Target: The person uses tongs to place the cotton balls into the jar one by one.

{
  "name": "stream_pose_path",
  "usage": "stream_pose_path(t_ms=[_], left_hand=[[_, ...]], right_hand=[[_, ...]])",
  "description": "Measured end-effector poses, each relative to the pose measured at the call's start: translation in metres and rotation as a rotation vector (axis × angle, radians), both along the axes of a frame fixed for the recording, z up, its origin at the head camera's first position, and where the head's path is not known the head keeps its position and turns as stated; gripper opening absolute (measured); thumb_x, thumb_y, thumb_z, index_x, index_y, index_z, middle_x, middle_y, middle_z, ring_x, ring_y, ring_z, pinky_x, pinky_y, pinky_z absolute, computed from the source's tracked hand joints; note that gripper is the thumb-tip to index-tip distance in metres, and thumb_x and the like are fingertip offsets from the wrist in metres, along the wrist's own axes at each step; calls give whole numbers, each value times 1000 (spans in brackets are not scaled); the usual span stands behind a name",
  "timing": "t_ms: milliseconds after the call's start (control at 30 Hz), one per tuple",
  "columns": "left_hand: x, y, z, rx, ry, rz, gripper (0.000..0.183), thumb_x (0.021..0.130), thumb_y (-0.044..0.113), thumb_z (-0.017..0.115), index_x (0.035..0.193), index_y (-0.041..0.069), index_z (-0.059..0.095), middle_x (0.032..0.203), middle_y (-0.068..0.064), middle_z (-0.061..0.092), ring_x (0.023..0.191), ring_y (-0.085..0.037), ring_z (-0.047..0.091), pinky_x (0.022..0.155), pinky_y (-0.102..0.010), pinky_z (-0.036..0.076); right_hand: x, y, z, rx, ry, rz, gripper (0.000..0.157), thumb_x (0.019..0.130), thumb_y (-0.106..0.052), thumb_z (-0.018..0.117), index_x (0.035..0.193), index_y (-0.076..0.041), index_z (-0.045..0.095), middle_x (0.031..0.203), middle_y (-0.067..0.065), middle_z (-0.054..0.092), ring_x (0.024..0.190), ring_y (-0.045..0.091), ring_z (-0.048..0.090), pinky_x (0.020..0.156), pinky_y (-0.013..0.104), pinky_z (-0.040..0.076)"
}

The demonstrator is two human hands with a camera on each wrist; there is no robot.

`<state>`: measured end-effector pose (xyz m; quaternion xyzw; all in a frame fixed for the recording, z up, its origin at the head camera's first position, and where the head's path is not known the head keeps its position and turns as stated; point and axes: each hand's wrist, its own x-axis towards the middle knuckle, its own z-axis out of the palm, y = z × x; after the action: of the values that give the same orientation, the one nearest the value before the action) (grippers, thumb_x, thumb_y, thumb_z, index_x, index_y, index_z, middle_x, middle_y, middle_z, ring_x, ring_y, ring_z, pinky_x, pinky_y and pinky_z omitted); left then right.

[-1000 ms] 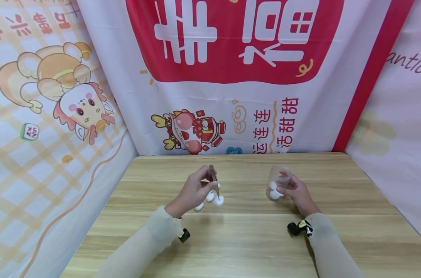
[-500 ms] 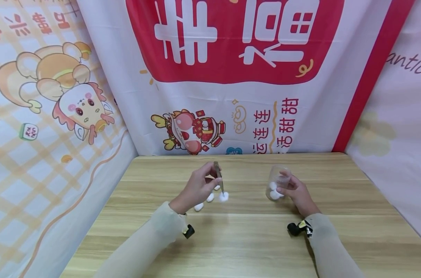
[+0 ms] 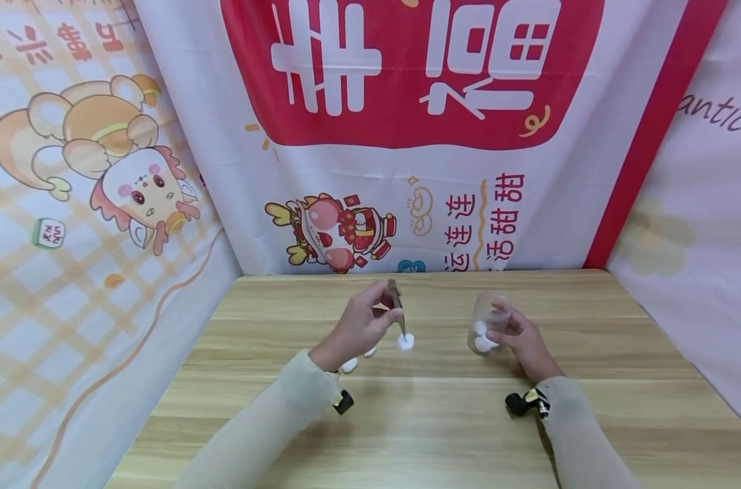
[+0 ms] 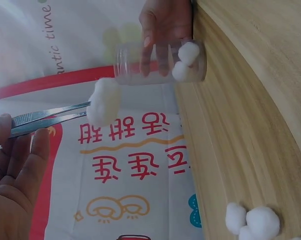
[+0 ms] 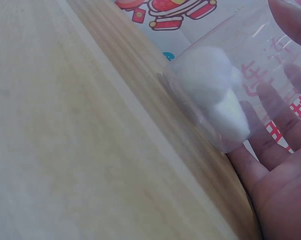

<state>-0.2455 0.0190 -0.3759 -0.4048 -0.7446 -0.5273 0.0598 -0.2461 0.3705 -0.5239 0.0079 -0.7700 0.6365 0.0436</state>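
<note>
Metal tweezers (image 4: 55,118) are pinched between the thumb and fingers of my left hand (image 3: 359,327). Their tips grip a white cotton ball (image 4: 103,102), held above the table in the head view. To the right, my right hand (image 3: 527,344) holds a clear plastic jar (image 3: 491,314) with its fingers around the side. Cotton balls (image 5: 210,85) lie at the bottom of the jar, seen through its wall. In the left wrist view the held cotton ball is near the jar's mouth end, apparently apart from it.
Several loose cotton balls (image 4: 263,223) lie on the wooden table (image 3: 443,421), partly behind my left hand in the head view. A printed cloth backdrop (image 3: 407,170) rises behind the table's far edge, with more printed cloth on both sides.
My left hand has moved rightward and slightly away, carrying the tweezers and cotton ball from the loose cotton balls toward the jar. The right hand and jar have stayed in place.
</note>
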Motion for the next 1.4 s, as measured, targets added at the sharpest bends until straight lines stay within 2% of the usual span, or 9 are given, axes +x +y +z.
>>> stream_pose_path(t_ms=[267,433,567,767,1067,1400], left_hand=[[-20,13,-16,12,6,-8,22,90,0,67,107,9,57,96,-4,61,87,-15,61,75,-28,58],[-23,20,-15,33,44,-45,21,91,4,67,108,12,57,96,2,61,88,-14,62,74,-28,58],[-24,26,-12,37,55,-58,21,92,6,66,109,13,57,97,2,61,88,-12,62,74,-28,58],[-26,36,-9,21,56,-69,18,93,8,65,108,13,56,98,-4,61,90,-13,62,75,-26,57],[-32,55,-7,28,76,-65,17,93,9,65,106,12,56,96,1,60,89,-12,62,76,-25,57],[-36,75,-5,44,70,-89,17,92,8,65,105,13,55,96,1,58,90,-13,60,76,-24,57]], right_hand=[[2,-1,2,4,-2,-5,72,86,-26,77,148,-19,41,148,12,39,128,30,43,102,33,38],[1,0,1,8,7,-7,71,86,-26,76,147,-20,41,148,12,40,128,30,43,97,24,40],[1,1,0,7,8,-4,71,86,-26,76,147,-20,41,146,12,41,128,31,44,95,22,41],[1,1,-1,15,-3,-1,72,86,-28,76,148,-20,40,146,12,41,128,30,43,98,28,39],[1,1,1,4,-7,-3,75,84,-32,77,148,-22,40,148,12,39,130,31,41,108,49,31],[-2,3,-1,10,-5,-6,75,84,-31,77,148,-20,39,146,14,41,128,33,43,107,50,31]])
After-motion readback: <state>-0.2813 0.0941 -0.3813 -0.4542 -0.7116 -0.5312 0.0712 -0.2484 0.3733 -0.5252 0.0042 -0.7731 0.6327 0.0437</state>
